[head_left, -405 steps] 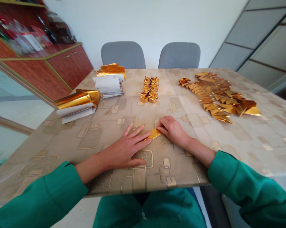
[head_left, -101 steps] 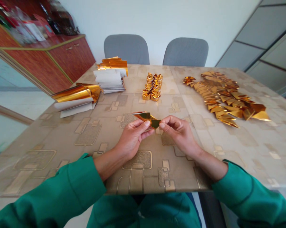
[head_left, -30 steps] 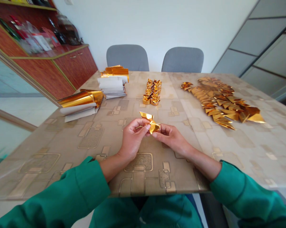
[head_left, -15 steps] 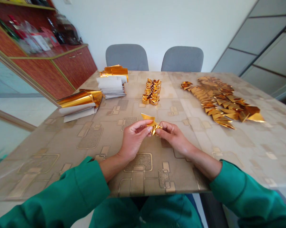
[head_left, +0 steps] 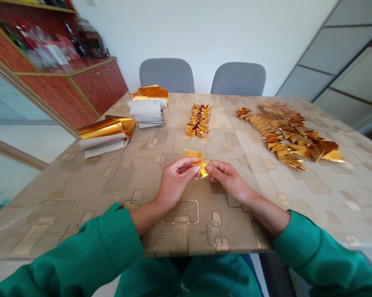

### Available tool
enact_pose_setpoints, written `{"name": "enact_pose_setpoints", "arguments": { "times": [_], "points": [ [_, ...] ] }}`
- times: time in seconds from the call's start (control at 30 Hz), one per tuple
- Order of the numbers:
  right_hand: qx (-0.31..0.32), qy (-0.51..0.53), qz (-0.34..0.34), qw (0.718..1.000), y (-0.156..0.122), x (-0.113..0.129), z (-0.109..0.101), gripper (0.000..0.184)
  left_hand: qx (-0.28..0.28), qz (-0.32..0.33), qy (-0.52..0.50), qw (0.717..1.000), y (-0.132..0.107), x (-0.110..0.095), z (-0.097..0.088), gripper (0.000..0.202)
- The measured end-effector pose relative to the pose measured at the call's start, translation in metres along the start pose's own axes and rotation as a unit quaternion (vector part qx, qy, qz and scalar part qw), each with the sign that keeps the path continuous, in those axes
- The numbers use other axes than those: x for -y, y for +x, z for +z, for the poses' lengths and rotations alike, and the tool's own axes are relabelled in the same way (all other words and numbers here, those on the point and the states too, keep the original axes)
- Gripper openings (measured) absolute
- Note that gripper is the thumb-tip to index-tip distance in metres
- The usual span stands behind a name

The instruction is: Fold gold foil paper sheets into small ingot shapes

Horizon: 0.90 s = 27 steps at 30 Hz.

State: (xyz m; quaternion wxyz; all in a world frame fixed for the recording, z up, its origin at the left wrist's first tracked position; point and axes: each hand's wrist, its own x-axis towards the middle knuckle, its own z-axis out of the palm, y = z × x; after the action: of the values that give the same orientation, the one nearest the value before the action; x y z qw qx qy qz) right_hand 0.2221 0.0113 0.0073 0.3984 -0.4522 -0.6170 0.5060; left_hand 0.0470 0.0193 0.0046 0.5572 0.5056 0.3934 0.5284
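Between both hands is a small piece of folded gold foil paper (head_left: 194,154), held just above the table. My left hand (head_left: 177,176) pinches it from the left, thumb and fingers closed on it. From the other side, the thumb and forefinger of my right hand (head_left: 225,176) grip its right edge. One pointed flap sticks up past the left fingertips, and a shiny flat part shows between the two thumbs. The fingers cover some of the folds. Beyond the hands stands a double row of folded gold paper ingots (head_left: 198,120).
A spread of folded gold paper pieces (head_left: 292,134) lies on the right of the patterned table (head_left: 118,222). Gold and white paper stacks (head_left: 147,111) and a curled foil stack (head_left: 107,134) lie on the left. Two grey chairs (head_left: 166,75) stand behind the table.
The lower part of the foil paper, crumpled-looking before, now shows a flatter, smoother face. My right fingers have shifted slightly right along its edge. The view has moved slightly.
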Motion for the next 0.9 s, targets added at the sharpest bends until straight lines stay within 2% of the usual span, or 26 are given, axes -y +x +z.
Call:
{"name": "enact_pose_setpoints", "arguments": {
  "times": [0.27,0.4,0.6,0.77,0.9],
  "points": [
    [0.027,0.023,0.007,0.999,-0.002,0.006,0.003,0.042,-0.024,0.015,-0.004,1.000,0.000,-0.001,0.000,0.020],
    [0.032,0.042,0.020,0.998,-0.004,0.006,0.007,0.038,-0.005,0.018,0.009,1.000,0.000,0.000,-0.001,0.017],
    [0.058,0.073,0.034,0.995,-0.003,0.007,0.000,0.038,0.010,0.051,0.037,0.998,0.001,-0.005,-0.003,0.016],
    [-0.001,0.058,0.017,0.998,-0.001,0.009,-0.003,0.041,-0.006,0.063,0.038,0.997,0.003,-0.006,-0.002,0.015],
    [0.000,0.069,0.012,0.998,-0.002,0.010,-0.003,0.037,0.012,0.075,0.074,0.994,0.002,-0.005,-0.003,0.007]
  ]
}}
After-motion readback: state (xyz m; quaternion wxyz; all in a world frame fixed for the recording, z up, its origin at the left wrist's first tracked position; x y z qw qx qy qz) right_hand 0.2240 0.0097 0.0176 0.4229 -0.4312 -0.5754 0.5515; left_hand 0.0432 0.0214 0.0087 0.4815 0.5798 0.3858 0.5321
